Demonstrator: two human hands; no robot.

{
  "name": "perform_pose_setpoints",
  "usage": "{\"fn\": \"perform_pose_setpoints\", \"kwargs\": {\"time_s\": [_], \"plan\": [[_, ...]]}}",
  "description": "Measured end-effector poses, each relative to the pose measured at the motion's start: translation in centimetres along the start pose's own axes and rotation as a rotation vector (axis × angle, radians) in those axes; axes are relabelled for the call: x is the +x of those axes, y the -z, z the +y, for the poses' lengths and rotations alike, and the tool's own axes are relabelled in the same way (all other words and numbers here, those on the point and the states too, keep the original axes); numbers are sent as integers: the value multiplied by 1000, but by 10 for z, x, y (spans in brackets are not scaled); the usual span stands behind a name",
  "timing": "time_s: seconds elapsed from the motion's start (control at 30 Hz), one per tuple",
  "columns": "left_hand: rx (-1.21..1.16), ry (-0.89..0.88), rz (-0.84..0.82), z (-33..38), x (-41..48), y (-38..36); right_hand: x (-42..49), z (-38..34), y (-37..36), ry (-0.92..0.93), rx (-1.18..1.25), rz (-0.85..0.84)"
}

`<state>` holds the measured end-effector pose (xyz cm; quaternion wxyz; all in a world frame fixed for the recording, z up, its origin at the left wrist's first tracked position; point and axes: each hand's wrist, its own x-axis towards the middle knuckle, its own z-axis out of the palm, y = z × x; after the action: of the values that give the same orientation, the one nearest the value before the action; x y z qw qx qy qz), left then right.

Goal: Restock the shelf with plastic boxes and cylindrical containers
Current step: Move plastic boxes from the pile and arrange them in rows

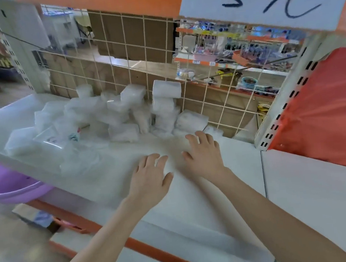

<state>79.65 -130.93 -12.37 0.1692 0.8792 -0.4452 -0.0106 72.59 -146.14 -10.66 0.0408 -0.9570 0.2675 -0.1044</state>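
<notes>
White metal shelf (196, 195) fills the centre and lower right of the frame, with an orange edge strip (160, 255) running along its front at lower centre. Cream wire grid (125, 50) forms the back wall across the upper middle; brown cardboard and other store aisles show through it, blurred. Red plastic sheet (327, 109) covers the right edge, just beside a white slotted upright (286, 96). Paper sign (261, 2) with dark handwriting hangs at upper right. Purple basin (5, 184) pokes out under the shelf at the left edge, only partly seen. Plastic boxes (122, 108), clear and frosted, sit in a loose heap on the shelf at centre left, against the grid; some lie flat, some are tilted, and the count is unclear from blur. One stack (165, 101) stands at the right end of the heap with a box on top lying crosswise. A rounder tub (84, 91) at the back left of the heap may be a cylindrical container, too blurred to confirm. Two bare forearms come in from the bottom edge. Left hand (149, 176), centre frame, is palm down with fingers straight and spread, holding nothing. Right hand (203, 155), just beside it and slightly further in, is also palm down, fingers spread, holding nothing, its fingertips near the closest boxes. Contact with the shelf surface cannot be told.
</notes>
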Motion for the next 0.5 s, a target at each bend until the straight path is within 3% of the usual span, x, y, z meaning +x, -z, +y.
{"fn": "perform_pose_setpoints", "kwargs": {"time_s": [0.27,0.5], "plan": [[20,-135,-7,-38,38,12,74,17,7,-213,-81,-62],[-68,-247,-49,-47,61,7,62,15,-2,-251,-38,38]]}}
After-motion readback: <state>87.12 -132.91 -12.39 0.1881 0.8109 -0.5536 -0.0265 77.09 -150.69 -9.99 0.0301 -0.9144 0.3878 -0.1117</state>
